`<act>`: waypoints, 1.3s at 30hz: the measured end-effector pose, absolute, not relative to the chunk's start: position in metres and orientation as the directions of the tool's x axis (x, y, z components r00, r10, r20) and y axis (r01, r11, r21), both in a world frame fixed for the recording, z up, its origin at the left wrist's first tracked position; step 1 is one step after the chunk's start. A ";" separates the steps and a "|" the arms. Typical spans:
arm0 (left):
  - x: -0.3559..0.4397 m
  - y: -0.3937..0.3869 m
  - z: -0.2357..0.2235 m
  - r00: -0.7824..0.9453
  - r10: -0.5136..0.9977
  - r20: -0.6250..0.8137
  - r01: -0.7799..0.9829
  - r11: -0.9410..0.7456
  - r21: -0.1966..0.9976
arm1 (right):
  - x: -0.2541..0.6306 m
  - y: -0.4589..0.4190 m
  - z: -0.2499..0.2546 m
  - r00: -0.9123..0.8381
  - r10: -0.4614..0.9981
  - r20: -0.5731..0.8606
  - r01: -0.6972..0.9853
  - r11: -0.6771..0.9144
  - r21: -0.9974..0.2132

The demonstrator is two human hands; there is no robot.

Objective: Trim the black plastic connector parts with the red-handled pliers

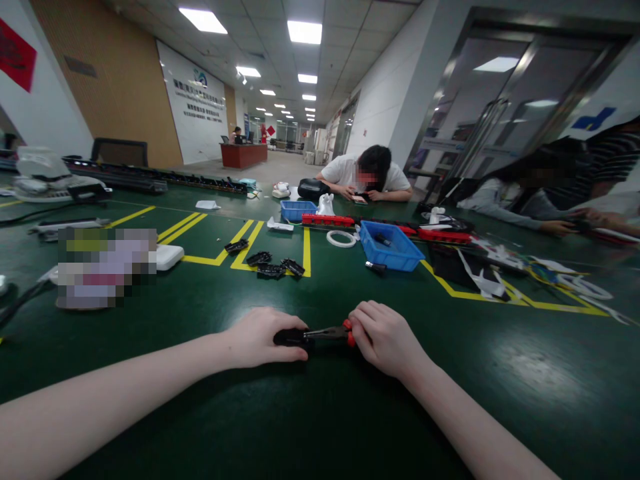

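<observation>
My left hand is closed around a small black part, its thumb and fingers on either side, low over the green table. Red-handled needle-nose pliers are in my right hand, which is wrapped round the handles. The jaws point left and their tips meet the right end of the black part. Whether they grip it or only touch it I cannot tell. Beyond my hands lie several black ribbed pieces on the table.
A blue bin with dark items stands ahead, a black piece beside it. Behind are a smaller blue bin, a white tape roll and red strips. A white box lies left. A person leans on the far edge.
</observation>
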State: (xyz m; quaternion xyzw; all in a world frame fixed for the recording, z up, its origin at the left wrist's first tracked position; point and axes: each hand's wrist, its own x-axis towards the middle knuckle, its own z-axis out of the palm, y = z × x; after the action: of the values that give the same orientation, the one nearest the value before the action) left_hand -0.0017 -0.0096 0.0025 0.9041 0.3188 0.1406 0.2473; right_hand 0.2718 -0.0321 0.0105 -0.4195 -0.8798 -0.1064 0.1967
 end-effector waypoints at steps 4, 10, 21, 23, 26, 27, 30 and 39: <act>-0.002 -0.009 0.002 0.761 0.639 0.112 0.496 -0.684 0.535 | 0.272 -0.031 0.011 -0.573 0.703 0.421 0.779 0.626 0.016; -0.002 -0.009 0.001 0.765 0.634 0.115 0.504 -0.700 0.507 | 0.271 -0.030 0.011 -0.579 0.717 0.388 0.777 0.629 -0.002; -0.002 -0.010 0.003 0.769 0.629 0.114 0.499 -0.702 0.509 | 0.268 -0.031 0.015 -0.586 0.760 0.280 0.778 0.624 -0.066; -0.002 -0.010 0.003 0.764 0.636 0.110 0.503 -0.694 0.516 | 0.268 -0.032 0.016 -0.579 0.769 0.271 0.779 0.620 -0.091; -0.002 -0.010 0.005 0.759 0.642 0.106 0.503 -0.683 0.530 | 0.268 -0.031 0.016 -0.573 0.777 0.261 0.779 0.615 -0.122; -0.002 -0.010 0.005 0.758 0.643 0.107 0.499 -0.678 0.539 | 0.268 -0.031 0.016 -0.571 0.778 0.260 0.778 0.614 -0.129; -0.002 -0.010 0.006 0.752 0.650 0.112 0.481 -0.656 0.581 | 0.268 -0.032 0.017 -0.557 0.787 0.266 0.784 0.604 -0.146; -0.003 -0.010 0.004 0.726 0.673 0.140 0.467 -0.632 0.618 | 0.271 -0.031 0.018 -0.567 0.778 0.271 0.748 0.624 -0.225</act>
State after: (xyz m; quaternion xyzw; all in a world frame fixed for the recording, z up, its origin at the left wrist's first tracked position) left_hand -0.0025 -0.0103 0.0040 0.8849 0.3222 0.1819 0.2828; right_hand 0.2709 -0.0305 0.0183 -0.4315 -0.8842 0.0424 0.1738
